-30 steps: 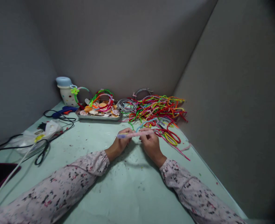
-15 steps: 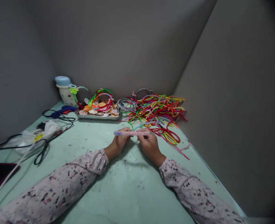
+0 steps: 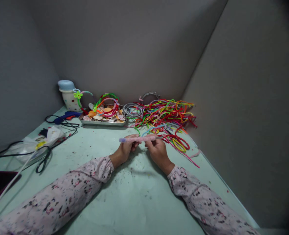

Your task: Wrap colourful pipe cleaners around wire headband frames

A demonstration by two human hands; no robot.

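Above the middle of the table, both hands hold a pink fuzzy band (image 3: 144, 139), wrapped in pipe cleaner and seen nearly edge-on, with a lilac left end. My left hand (image 3: 126, 148) is closed around its left half. The fingers of my right hand (image 3: 158, 150) pinch it near the right end, where a thin grey stretch sticks out. A light blue pipe cleaner (image 3: 156, 128) rises from between the hands and slants to the right; where it joins the band is hidden.
A metal tray (image 3: 102, 123) of shells and wrapped hoops stands at the back. Beside it lie grey wire coils (image 3: 134, 111) and a tangled pile of pipe cleaners (image 3: 168, 111). To the left are a tumbler (image 3: 70, 98), a blue tool (image 3: 67, 116), black cable and a plastic bag (image 3: 48, 135).
The free end of the light blue pipe cleaner has swung up and right. My right fingers have shifted slightly on the band, and more grey shows at its right end. My left hand barely moves.
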